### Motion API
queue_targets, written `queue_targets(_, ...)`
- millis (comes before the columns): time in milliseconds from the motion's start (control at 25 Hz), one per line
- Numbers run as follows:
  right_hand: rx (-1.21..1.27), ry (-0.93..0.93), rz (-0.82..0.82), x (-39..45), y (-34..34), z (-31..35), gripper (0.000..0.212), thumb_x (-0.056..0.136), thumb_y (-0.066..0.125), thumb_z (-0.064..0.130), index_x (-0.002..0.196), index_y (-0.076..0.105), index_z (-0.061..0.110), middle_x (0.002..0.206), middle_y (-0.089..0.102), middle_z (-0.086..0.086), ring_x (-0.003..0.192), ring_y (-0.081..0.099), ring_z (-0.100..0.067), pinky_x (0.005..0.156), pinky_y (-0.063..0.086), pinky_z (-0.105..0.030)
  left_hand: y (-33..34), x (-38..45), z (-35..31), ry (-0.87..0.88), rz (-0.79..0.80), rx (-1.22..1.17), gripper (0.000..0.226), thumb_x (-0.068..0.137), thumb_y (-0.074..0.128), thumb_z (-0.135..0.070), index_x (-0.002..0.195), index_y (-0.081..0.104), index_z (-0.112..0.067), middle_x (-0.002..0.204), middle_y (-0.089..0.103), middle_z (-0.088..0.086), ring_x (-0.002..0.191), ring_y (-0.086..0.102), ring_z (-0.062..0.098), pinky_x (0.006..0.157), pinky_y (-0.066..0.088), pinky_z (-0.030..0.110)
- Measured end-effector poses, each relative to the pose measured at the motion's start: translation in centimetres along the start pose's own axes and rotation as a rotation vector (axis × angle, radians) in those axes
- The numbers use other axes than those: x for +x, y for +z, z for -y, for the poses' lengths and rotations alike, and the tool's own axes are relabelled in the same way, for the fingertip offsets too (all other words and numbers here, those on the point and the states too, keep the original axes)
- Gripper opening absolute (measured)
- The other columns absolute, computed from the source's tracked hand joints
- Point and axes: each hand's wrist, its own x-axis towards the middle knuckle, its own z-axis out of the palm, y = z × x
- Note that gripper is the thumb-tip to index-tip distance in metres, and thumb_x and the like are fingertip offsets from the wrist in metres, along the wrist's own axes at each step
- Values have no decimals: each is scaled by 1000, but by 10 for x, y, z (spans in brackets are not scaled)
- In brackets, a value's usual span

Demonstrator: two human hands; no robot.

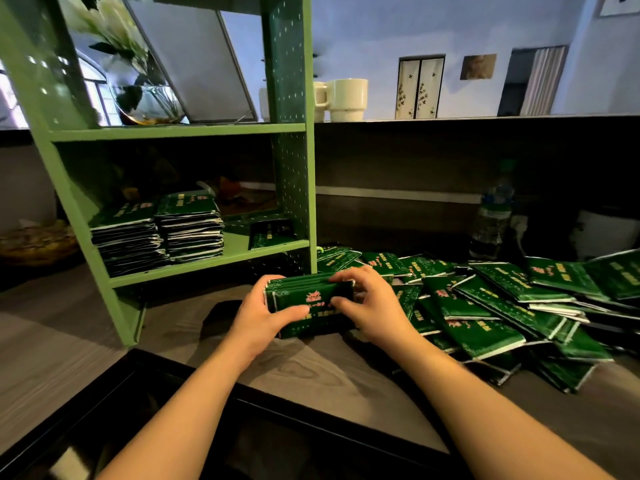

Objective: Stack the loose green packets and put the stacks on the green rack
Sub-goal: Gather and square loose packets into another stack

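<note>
Both hands hold one bundle of green packets between them, just above the desk and directly in front of the green rack. The left hand grips the bundle's left end, thumb laid across the printed front face, fingers curled behind. The right hand grips the right end, fingers curled over the top edge and thumb on the front. The bundle stands on its long edge, its face tilted towards the camera; whether its lower edge touches the desk cannot be told.

To the right, a loose pile of green packets lies spread over the desk, overlapping at mixed angles and reaching to the right edge of the view. The nearest packets lie just beside the right hand.

On the rack's lower shelf two stacks of packets stand side by side, touching, towards the left. A single packet leans further right on the same shelf, near the perforated upright.

The shelf above carries a glass vase with white flowers. Behind the rack, a ledge bears cream mugs. A plastic water bottle stands at the back of the desk, well apart from the hands.
</note>
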Motion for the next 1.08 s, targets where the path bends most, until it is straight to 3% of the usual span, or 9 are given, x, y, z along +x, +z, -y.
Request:
queue_targets(120, -45, 70, 5, -3, 2, 4, 74, 80, 79, 23, 142, 39, 21, 138, 47, 0, 127, 46, -12, 107, 41, -30, 1, 2, 0, 2, -39, 57, 45, 78, 77, 5, 111, 62, -21, 102, 74, 2, 97, 71, 20, 85, 57, 36)
queue_targets(200, -41, 124, 127, -6, 1, 6, 80, 83, 77, 26, 148, 29, 24, 141, 51, -2, 126, 50, -13, 100, 41, -23, 1, 0, -1, 12, -17, 60, 43, 80, 72, 7, 109, 62, -23, 101, 73, 1, 97, 70, 19, 81, 55, 31)
queue_targets(280, -50, 122, 181, -6, -1, 8, 75, 85, 75, 29, 146, 31, 26, 133, 58, 0, 116, 56, -10, 90, 41, -17, 1, 1, 0, 19, -7, 80, 41, 81, 73, 4, 108, 60, -25, 102, 73, 1, 98, 69, 18, 82, 54, 32)
queue_targets(440, -128, 88, -98, 3, -19, 2, 56, 92, 63, 41, 139, 44, 18, 118, 63, 2, 106, 60, -14, 87, 48, -26, 1, 4, 2, 15, -119, 83, 36, 80, 73, -3, 102, 62, -29, 102, 72, -2, 99, 67, 17, 89, 54, 39)
queue_targets(520, -326, 136, -139, 7, -29, -9, 44, 96, 57, 39, 132, 51, 15, 117, 64, -3, 104, 61, -20, 86, 48, -31, 0, 4, 3, 3, -178, 68, 34, 80, 73, -4, 101, 62, -29, 103, 71, -1, 99, 66, 17, 90, 53, 39)
queue_targets(640, -696, 190, 92, 8, -31, -24, 55, 90, 58, 54, 132, 54, 19, 124, 60, -6, 113, 56, -25, 92, 49, -36, 0, 4, 5, -1, -189, 63, 33, 80, 73, -7, 106, 62, -25, 105, 69, -1, 98, 64, 17, 84, 51, 36)
queue_targets(760, -726, 195, 273, 7, -29, -26, 72, 75, 59, 75, 128, 57, 26, 126, 61, -2, 117, 54, -22, 97, 48, -39, -1, 4, 5, 2, -195, 44, 31, 81, 72, -7, 107, 62, -22, 102, 70, -2, 96, 63, 14, 74, 47, 27)
queue_targets(880, -740, 153, 272, 8, -30, -27, 81, 66, 60, 82, 127, 58, 30, 127, 61, 1, 119, 52, -21, 99, 46, -40, -1, 6, 6, 0, -196, 42, 31, 81, 72, -8, 104, 62, -25, 103, 70, -2, 97, 64, 15, 78, 49, 30)
queue_targets(1080, -730, 173, 314, 6, -30, -25, 76, 69, 63, 77, 131, 53, 34, 130, 55, -2, 124, 48, -24, 104, 41, -42, -1, 7, 9, -4, -218, 60, 33, 80, 72, -10, 107, 62, -25, 105, 69, -1, 98, 64, 17, 86, 51, 37)
